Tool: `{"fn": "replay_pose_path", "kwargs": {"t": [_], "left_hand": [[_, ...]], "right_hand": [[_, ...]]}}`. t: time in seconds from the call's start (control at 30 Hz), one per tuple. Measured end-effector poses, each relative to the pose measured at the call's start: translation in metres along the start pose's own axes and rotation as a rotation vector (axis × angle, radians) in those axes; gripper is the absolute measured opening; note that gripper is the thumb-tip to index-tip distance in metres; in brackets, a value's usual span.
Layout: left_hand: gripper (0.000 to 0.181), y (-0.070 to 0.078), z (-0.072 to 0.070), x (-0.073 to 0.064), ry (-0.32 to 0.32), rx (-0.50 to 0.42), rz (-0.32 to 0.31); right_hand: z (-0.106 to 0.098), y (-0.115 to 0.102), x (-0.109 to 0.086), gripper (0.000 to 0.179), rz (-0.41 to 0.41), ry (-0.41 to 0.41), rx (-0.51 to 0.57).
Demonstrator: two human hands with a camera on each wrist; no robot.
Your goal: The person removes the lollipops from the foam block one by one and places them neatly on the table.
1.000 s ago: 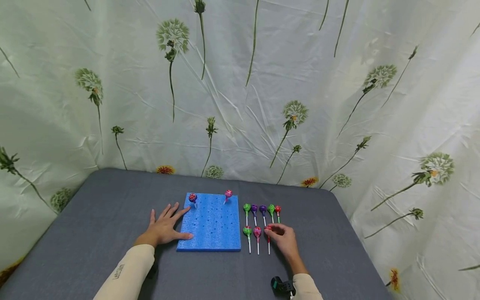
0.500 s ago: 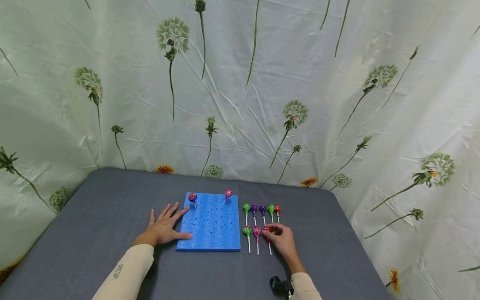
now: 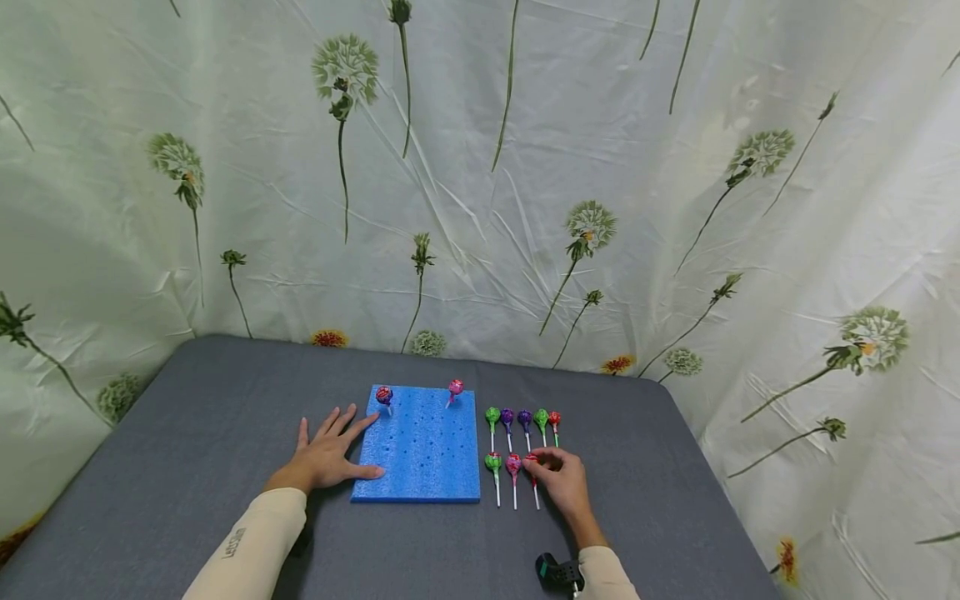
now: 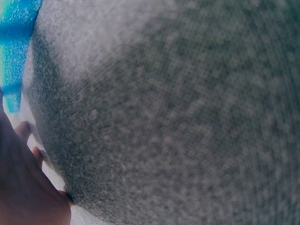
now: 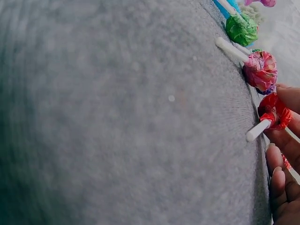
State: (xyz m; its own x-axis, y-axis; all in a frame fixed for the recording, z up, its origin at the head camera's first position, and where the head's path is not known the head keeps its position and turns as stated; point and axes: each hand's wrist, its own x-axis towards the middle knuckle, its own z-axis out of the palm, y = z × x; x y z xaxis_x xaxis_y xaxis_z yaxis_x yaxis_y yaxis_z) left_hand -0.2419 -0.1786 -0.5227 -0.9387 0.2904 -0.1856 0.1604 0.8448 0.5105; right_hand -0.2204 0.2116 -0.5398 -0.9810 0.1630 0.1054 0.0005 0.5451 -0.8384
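My right hand (image 3: 564,482) pinches the red-wrapped head of a lollipop (image 5: 276,112) between thumb and fingers, low over the cloth. Its white stick points toward my body in the head view. Just left of it lie a pink lollipop (image 3: 513,465) and a green lollipop (image 3: 492,462), sticks also toward me. My left hand (image 3: 324,460) is spread flat at the left side of a blue foam board (image 3: 420,454), with thumb and forefinger touching its edge. Two lollipops stand in the board's far part, a dark red-and-purple one (image 3: 384,395) and a pink one (image 3: 456,387).
Behind the front row lies a back row of several lollipops: green (image 3: 492,414), two purple (image 3: 525,418), another green (image 3: 542,417) and a red one (image 3: 555,417). Small holes dot the board. Grey cloth (image 3: 187,467) covers the table, and a flowered curtain (image 3: 480,208) hangs behind.
My right hand has shifted slightly left with the red lollipop, closer to the pink one; its stick tilted and then straightened somewhat. The left hand stays on the board.
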Motion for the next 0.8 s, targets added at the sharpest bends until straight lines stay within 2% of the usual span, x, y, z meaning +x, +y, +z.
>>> {"fn": "replay_pose_path", "kwargs": {"t": [0.17, 0.8], "left_hand": [[0.102, 0.0041, -0.0027, -0.0011, -0.011, 0.013, -0.011], [0.100, 0.0041, -0.0027, -0.0015, -0.008, 0.009, -0.002]], "right_hand": [[0.0009, -0.0007, 0.0002, 0.020, 0.010, 0.006, -0.018], [-0.0005, 0.0014, 0.0006, 0.022, 0.022, 0.019, -0.003]]}}
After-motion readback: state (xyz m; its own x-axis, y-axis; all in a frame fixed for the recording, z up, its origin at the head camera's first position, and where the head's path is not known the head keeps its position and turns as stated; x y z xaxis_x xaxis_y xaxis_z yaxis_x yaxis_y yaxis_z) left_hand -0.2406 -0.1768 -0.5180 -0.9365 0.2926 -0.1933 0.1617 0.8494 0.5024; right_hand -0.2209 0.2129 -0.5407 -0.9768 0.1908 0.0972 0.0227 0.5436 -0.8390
